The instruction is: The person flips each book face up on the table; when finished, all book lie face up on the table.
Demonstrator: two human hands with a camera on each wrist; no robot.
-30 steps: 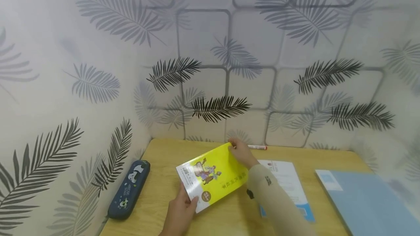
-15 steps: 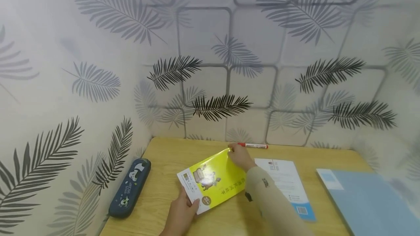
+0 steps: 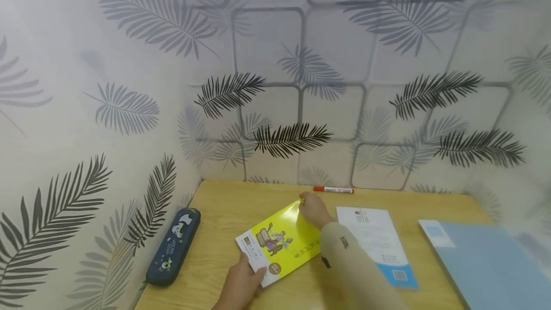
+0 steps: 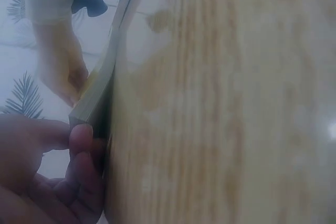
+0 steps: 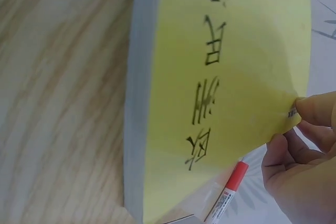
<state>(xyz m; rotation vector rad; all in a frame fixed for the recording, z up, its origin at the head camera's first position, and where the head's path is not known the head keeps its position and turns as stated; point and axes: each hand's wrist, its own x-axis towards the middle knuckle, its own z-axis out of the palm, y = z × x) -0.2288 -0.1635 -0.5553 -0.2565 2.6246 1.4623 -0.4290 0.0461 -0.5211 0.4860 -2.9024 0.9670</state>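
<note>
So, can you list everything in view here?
Table: one, light wood, low in the head view
Book: one, yellow and white, held over the table
Marker: one, red and white, near the table's far edge
Sheet or booklet: one, white and blue, right of the book
Folder-like item: one, pale blue, table's right side
Pencil case: one, dark blue, table's left side
Walls: at least two, whitish, leaf-patterned, behind and left
Small item: one, black, by the sleeve, unidentifiable
Sleeve: one, beige, low, right of centre
Left fingers: one set, bare, gripping the book's white end
Right fingers: one set, bare, gripping the book's far corner
</note>
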